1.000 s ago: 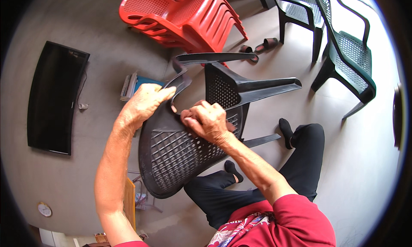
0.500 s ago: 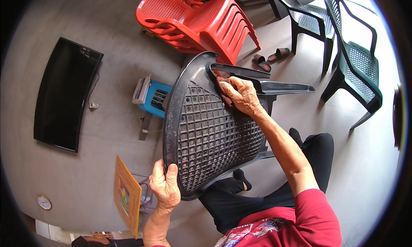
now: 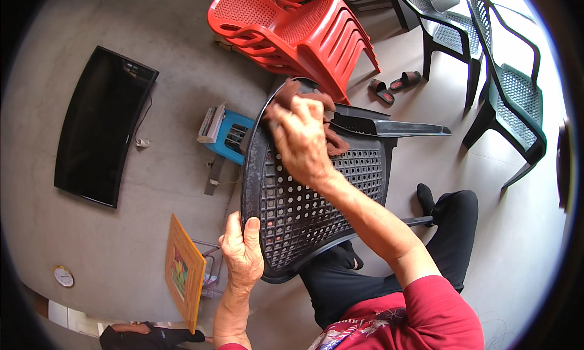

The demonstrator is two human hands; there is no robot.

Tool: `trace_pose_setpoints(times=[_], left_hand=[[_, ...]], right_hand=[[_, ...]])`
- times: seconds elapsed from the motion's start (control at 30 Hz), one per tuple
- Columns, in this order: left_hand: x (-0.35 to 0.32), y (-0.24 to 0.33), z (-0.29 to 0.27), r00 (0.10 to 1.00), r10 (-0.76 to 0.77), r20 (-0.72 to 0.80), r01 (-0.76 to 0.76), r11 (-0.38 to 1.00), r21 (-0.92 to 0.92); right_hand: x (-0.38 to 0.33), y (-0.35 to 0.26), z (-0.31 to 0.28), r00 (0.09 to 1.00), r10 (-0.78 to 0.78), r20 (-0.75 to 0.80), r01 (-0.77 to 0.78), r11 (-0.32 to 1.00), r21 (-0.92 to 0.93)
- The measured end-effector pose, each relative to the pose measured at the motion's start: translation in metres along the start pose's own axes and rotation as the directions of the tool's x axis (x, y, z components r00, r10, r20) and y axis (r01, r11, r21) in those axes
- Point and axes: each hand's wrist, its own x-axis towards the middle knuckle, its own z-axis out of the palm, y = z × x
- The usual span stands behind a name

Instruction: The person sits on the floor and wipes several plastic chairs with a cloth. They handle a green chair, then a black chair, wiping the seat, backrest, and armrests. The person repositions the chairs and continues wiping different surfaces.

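A black plastic armchair (image 3: 316,185) with a lattice of square holes is tilted in front of me, over my legs. My left hand (image 3: 242,252) grips its rim at the lower left, thumb on the near face and the other fingers partly hidden. Bunched under my right hand (image 3: 301,137) is a reddish-brown cloth (image 3: 334,144), pressed against the upper corner of the chair near its rim. The right fingers are slightly blurred and curl over the cloth. To the right, an armrest or leg of the chair sticks out.
Stacked red plastic chairs (image 3: 298,30) stand at the far side. Dark green chairs (image 3: 511,94) are at the right, with black slippers (image 3: 389,87) nearby. A blue stool (image 3: 230,137) holds books; a television (image 3: 103,128) and framed picture (image 3: 184,271) are at left. Another person (image 3: 149,336) shows at the lower left.
My right hand has moved left with the cloth, from beside the armrest opening to the upper rim corner. The chair sits slightly further right in view; my left hand keeps its grip.
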Motion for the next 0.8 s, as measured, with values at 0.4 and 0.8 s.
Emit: trace_pose_setpoints(times=[0.4, 0.8], left_hand=[[0.010, -0.012, -0.002, 0.994, 0.112, 0.007, -0.112, 0.993, 0.024], [0.008, -0.013, 0.002, 0.992, 0.122, 0.036, -0.119, 0.990, -0.079]], right_hand=[[-0.030, -0.031, -0.031, 0.917, -0.332, 0.221, 0.331, 0.943, 0.043], [0.016, 0.047, -0.022, 0.982, 0.162, -0.100, -0.159, 0.987, 0.035]])
